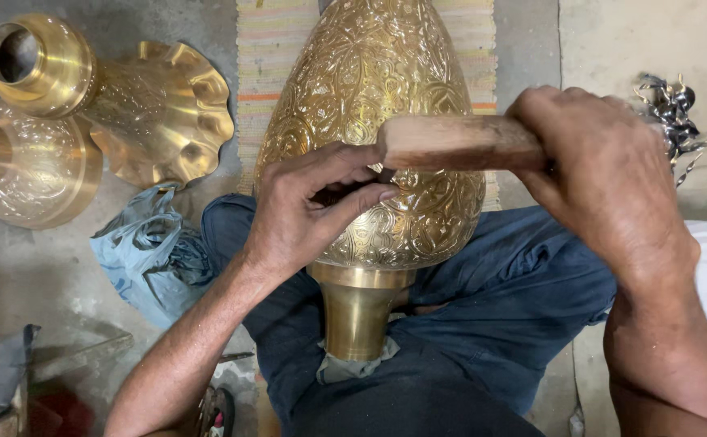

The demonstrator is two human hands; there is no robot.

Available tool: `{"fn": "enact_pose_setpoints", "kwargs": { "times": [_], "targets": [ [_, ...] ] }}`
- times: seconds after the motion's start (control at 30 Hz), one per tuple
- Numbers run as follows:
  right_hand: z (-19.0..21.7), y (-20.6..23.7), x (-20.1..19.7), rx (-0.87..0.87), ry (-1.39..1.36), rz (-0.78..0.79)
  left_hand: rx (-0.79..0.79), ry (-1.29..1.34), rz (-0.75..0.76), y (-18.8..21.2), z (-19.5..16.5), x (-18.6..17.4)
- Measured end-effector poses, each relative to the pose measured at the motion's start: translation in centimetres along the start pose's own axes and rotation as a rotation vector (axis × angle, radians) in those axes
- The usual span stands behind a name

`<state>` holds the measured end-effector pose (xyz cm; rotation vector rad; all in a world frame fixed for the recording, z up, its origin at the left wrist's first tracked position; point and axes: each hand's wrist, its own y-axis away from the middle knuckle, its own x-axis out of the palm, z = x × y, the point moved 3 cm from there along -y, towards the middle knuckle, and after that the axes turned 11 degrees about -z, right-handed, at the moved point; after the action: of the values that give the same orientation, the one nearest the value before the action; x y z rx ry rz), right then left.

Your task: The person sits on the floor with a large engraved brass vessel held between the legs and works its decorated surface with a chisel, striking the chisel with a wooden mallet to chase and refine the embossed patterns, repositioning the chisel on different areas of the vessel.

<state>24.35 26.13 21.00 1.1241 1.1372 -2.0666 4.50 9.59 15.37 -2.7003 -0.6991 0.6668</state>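
A large engraved brass vase (pixel 374 121) lies along the person's lap, its swollen, pattern-covered body pointing toward 12 o'clock and its plain narrow neck (pixel 359 311) toward 6 o'clock, resting between the legs in blue trousers (pixel 483 324). A scrap of grey cloth (pixel 353 366) sits under the mouth of the neck.

The left hand (pixel 305 210) rests on the lower body of the vase, fingers curled in and pinched together at about the middle of the view; something dark and thin seems to be held between them against the metal, but it is too hidden to tell what. The right hand (pixel 604 174) comes in from 3 o'clock and is closed tight around a wooden handle (pixel 459 142), whose blunt free end pokes out toward 9 o'clock, just above the left fingertips and over the vase's surface.

Under the vase, toward 12 o'clock, a striped woven mat (pixel 264 73) covers the floor (pixel 38 267). At 10 o'clock lie two more brass pieces: a fluted, flared one with an open round mouth (pixel 127 97) and a rounded one (pixel 26 170) touching it. A crumpled blue plastic bag (pixel 147 255) lies at 8 o'clock beside the left forearm. Curled metal scraps (pixel 673 113) lie at 2 o'clock.
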Motion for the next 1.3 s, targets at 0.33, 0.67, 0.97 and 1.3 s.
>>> {"fn": "enact_pose_setpoints", "kwargs": {
  "times": [0.33, 0.67, 0.97, 1.3],
  "targets": [
    [-1.1, 0.4, 0.7, 0.169, -0.055, 0.08, -0.075, 0.036, 0.036, -0.2, -0.2, -0.1],
    [-1.1, 0.8, 0.9, -0.129, 0.017, 0.006, -0.007, 0.048, 0.03, 0.1, -0.4, -0.3],
    [-0.3, 0.4, 0.7, -0.191, 0.298, 0.031, -0.003, -0.019, 0.02, 0.1, 0.4, 0.1],
    [-1.3, 0.7, 0.8, 0.02, -0.086, 0.01, -0.036, 0.011, 0.038, 0.0, -0.1, -0.1]
  ]
}}
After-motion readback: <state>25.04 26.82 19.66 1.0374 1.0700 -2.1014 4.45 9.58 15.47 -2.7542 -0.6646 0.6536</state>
